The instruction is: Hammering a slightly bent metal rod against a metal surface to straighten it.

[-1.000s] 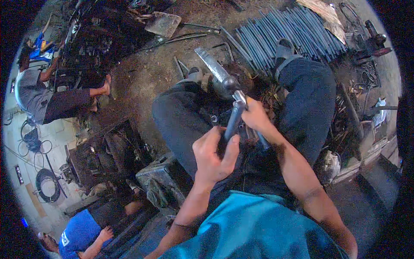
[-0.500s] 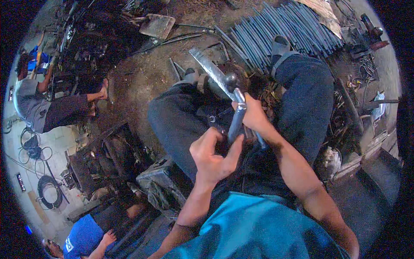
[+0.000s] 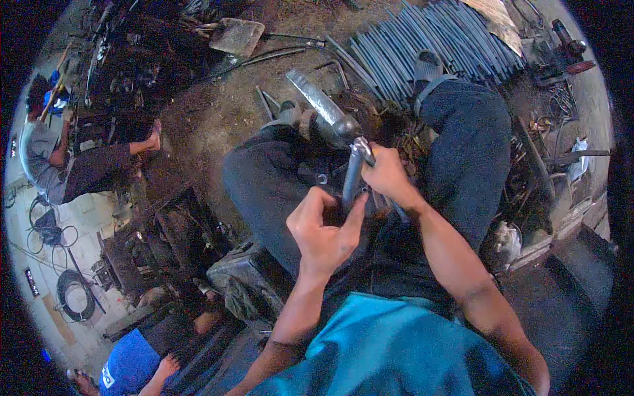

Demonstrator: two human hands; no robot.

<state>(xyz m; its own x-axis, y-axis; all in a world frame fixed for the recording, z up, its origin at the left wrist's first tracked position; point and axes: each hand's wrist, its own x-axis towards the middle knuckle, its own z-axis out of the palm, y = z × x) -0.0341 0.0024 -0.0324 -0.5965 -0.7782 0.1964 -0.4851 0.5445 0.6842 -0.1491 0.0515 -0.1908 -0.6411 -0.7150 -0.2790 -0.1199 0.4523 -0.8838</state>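
Left hand (image 3: 323,234) is closed round a grey metal rod (image 3: 353,174); the right hand (image 3: 387,174) (at its two o'clock) is wrapped round the base of a silver blade (image 3: 313,96) pointing to eleven o'clock.

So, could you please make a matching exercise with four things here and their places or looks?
1. Rods
2. Coil
3. Metal strip
4. Left hand

A. black, on the pale floor
B. at the lower end of the grey bar
C. bluish, side by side, top right
D. silvery, pointing up-left

Pairs: 1-C; 2-A; 3-D; 4-B
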